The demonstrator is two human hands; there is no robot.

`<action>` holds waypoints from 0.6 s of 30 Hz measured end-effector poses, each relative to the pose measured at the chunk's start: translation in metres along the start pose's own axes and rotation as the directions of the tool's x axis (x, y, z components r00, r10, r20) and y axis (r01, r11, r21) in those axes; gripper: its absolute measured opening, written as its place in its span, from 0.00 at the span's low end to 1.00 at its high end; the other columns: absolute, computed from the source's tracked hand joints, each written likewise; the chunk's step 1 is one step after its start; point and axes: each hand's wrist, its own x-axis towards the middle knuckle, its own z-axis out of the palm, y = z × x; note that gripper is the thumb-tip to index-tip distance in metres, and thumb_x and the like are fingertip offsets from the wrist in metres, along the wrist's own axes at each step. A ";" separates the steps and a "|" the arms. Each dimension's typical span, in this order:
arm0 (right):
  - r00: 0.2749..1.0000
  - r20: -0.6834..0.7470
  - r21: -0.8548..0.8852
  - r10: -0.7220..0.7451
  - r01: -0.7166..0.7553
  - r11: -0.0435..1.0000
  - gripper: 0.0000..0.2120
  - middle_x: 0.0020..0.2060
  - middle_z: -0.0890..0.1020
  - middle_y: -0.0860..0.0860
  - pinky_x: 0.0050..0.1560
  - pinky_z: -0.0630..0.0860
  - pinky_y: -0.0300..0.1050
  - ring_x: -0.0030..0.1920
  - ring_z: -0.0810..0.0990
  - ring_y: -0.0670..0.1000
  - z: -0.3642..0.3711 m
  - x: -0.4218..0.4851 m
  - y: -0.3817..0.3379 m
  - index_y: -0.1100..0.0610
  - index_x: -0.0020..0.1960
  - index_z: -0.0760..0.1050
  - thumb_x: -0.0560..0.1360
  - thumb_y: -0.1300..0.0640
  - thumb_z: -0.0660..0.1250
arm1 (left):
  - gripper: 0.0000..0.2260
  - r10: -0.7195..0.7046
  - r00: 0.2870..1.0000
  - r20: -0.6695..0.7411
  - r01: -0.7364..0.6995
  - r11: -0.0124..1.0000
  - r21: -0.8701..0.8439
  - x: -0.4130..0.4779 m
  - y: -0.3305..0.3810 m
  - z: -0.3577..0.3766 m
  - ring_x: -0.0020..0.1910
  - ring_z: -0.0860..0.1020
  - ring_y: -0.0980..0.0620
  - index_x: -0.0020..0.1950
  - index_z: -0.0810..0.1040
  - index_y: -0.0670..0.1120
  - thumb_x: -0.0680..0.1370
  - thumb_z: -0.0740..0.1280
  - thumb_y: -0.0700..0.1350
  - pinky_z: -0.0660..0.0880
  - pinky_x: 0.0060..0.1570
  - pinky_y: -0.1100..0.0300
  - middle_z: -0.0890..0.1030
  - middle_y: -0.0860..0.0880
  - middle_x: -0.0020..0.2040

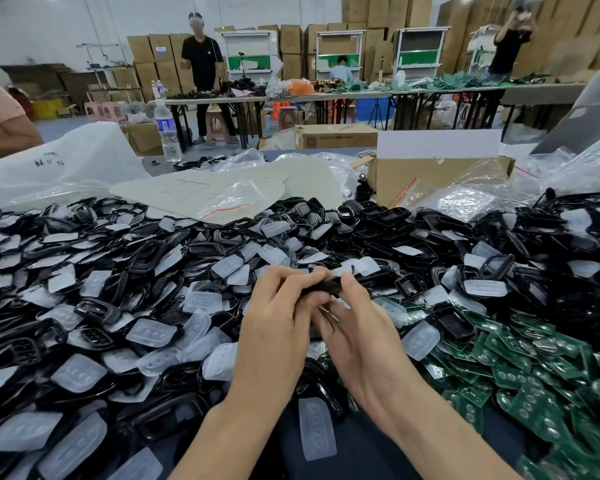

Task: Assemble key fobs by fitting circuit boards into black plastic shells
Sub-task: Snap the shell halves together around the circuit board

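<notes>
My left hand [278, 317] and my right hand [357, 327] meet above the pile, and both pinch one black plastic shell [328, 286] between their fingertips. Whether a circuit board sits inside it is hidden by my fingers. A wide heap of black shells [125, 289] mixed with translucent rubber button pads [153, 332] covers the table around my hands. Green circuit boards [520, 368] lie in a heap at my lower right. One loose button pad [317, 427] rests near the table's front edge between my forearms.
A brown cardboard box [437, 174] stands at the back right among clear plastic bags [471, 199]. White bags [66, 164] and a water bottle [168, 129] stand at the back left. Other people work at tables farther back.
</notes>
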 end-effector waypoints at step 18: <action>1.000 -0.010 0.050 0.004 -0.003 0.999 0.25 0.57 0.83 0.66 0.62 0.78 0.44 0.62 0.83 0.57 -0.002 0.000 0.001 0.68 0.61 0.79 0.74 0.48 0.68 | 0.13 0.021 0.999 -0.042 -0.020 1.000 0.018 0.002 0.001 0.007 0.49 0.81 0.48 0.56 0.85 0.46 0.77 0.64 0.36 0.80 0.48 0.54 0.77 0.53 0.46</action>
